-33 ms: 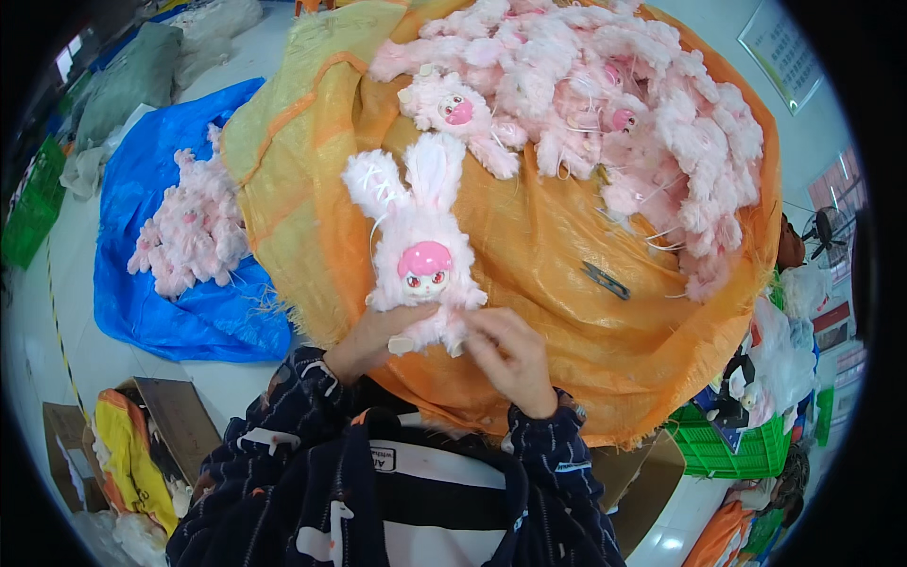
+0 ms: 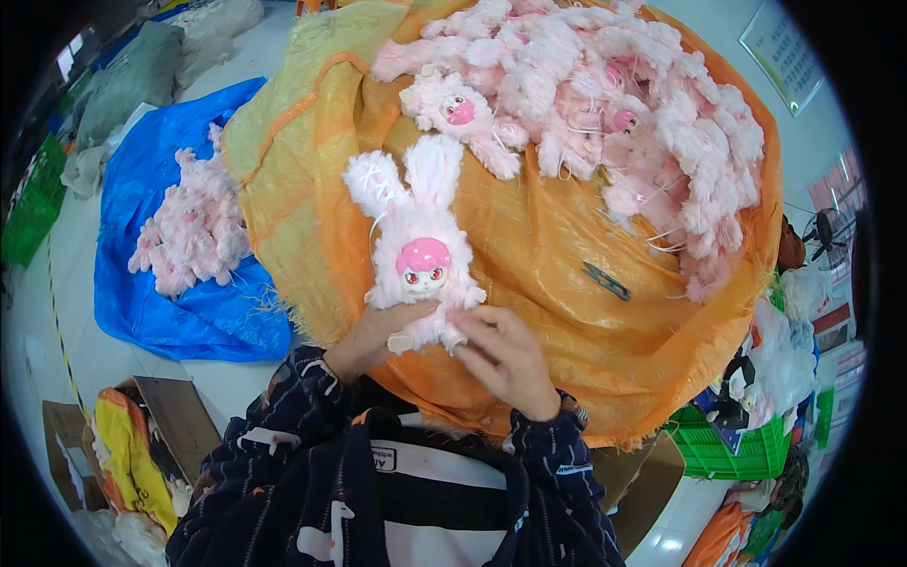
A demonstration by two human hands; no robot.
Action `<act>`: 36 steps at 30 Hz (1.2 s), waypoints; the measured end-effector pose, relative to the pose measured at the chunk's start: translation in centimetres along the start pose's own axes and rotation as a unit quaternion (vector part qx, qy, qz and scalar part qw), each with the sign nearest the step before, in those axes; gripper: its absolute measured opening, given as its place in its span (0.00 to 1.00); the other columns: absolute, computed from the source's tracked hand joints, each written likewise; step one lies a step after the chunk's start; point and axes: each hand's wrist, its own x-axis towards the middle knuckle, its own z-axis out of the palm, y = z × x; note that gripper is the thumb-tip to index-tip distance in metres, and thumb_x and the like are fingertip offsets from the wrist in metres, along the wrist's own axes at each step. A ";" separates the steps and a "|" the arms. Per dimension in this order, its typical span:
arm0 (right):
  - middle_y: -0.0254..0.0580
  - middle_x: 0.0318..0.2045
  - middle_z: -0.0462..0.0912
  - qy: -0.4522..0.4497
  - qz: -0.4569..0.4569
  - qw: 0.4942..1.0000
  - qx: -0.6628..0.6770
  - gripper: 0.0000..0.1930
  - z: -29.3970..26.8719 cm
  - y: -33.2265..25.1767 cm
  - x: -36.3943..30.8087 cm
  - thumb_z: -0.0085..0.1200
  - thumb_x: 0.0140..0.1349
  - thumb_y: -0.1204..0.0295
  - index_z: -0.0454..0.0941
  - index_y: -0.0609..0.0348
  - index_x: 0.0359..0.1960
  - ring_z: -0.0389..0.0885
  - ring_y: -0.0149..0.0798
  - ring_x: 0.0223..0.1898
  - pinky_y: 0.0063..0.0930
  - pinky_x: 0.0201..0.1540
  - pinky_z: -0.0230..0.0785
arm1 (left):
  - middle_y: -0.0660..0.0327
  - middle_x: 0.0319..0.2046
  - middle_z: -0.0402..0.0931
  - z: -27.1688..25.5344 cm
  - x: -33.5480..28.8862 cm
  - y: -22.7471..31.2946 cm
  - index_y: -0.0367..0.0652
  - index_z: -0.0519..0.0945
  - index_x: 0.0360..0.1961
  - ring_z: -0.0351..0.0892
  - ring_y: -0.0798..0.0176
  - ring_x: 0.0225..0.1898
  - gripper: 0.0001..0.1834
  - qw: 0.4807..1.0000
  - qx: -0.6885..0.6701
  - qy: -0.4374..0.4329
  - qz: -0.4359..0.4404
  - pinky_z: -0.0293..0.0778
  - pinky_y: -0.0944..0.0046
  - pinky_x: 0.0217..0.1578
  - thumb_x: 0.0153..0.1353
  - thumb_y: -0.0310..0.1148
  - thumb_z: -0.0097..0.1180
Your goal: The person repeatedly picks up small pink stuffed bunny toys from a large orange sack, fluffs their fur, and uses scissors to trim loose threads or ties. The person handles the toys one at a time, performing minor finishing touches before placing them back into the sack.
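A fluffy pink plush rabbit (image 2: 430, 300) lies face up in front of me, with a glossy pink fringe and a pale doll face with red eyes. Its long ears point away from me, and white cord crosses the left one. My left hand (image 2: 370, 336) grips the lower left of its body, thumb across the belly. On the other side, the bent fingers of my right hand (image 2: 507, 352) hold the toy near its right leg; the fingertips are partly hidden by fur. Dark thread snips (image 2: 606, 282) rest on the orange woven sheet (image 2: 567, 369), right of the rabbit.
A large heap of pink plush toys (image 2: 567, 85) covers the sheet's far side, with white cords trailing. Left, more pink plush (image 2: 194, 227) sits on a blue sheet (image 2: 123, 317). Cardboard boxes (image 2: 175, 420) stand lower left, and a green crate (image 2: 732, 449) lower right.
My right hand's fingers have shifted slightly against the rabbit's side and lower right leg. The rabbit and my left hand stay almost where they were.
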 end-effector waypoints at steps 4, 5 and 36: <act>0.44 0.40 0.71 -0.080 -0.054 0.985 -0.143 0.16 0.4 -0.7 -0.4 0.55 0.50 0.76 0.75 0.54 0.43 0.76 0.39 0.35 0.25 0.33 0.72 | 0.58 0.39 0.75 -0.6 0.1 0.0 0.37 0.71 0.46 0.76 0.65 0.37 0.16 0.999 -0.039 0.015 -0.035 0.74 0.68 0.33 0.56 0.27 0.52; 0.43 0.40 0.71 -0.085 -0.060 0.982 -0.155 0.16 0.4 -0.7 -0.3 0.55 0.50 0.75 0.75 0.54 0.43 0.76 0.39 0.35 0.25 0.33 0.72 | 0.58 0.39 0.75 -0.8 0.2 -0.1 0.37 0.71 0.46 0.76 0.65 0.37 0.16 0.998 -0.050 0.005 -0.037 0.74 0.68 0.33 0.56 0.27 0.52; 0.51 0.32 0.73 0.207 -0.012 0.922 -0.326 0.11 -0.4 13.9 15.1 0.53 0.49 0.74 0.72 0.63 0.35 0.74 0.52 0.32 0.35 0.37 0.67 | 0.58 0.49 0.67 -5.5 -0.1 5.4 0.43 0.62 0.55 0.67 0.61 0.50 0.22 0.978 0.020 0.045 0.201 0.69 0.62 0.44 0.63 0.42 0.40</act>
